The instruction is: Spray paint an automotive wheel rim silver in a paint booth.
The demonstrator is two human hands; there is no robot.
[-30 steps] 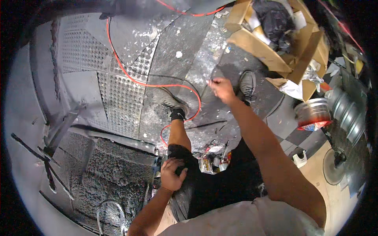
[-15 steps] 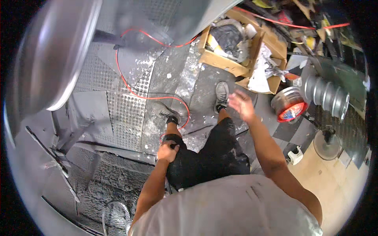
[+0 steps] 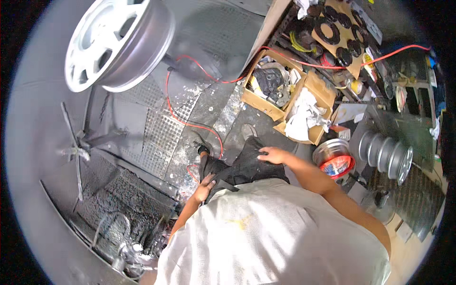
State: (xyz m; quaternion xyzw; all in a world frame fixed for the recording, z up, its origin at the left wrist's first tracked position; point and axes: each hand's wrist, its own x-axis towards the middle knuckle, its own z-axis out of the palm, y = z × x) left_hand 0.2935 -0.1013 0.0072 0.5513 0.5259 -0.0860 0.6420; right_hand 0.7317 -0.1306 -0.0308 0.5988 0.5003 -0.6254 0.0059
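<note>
My left hand [image 3: 204,188] rests on the left thigh of my dark shorts [image 3: 218,171], its fingers apart and holding nothing. My right hand [image 3: 270,154] lies on the right thigh with loosely bent fingers and nothing visible in them. My pale, marked shirt [image 3: 256,223] fills the lower middle. Beyond my left shoe, at upper left, a silver alloy wheel [image 3: 118,42] hangs tilted above a dark stand [image 3: 80,142]. Right of my right hand sits a metal wheel with a red lip [image 3: 332,164].
A red hose [image 3: 194,124] snakes across the stained floor mats [image 3: 156,142]. Cardboard boxes with crumpled paper [image 3: 263,108] stand ahead right, beside a cluttered shelf holding black rings [image 3: 327,31]. Several silver rims [image 3: 384,154] lie stacked sideways at right. A crusted dark mat [image 3: 109,185] lies lower left.
The view has shifted, bringing the hanging wheel and shelf fully into sight. My right hand has moved from mid-air onto my thigh. My left hand stays on the other thigh.
</note>
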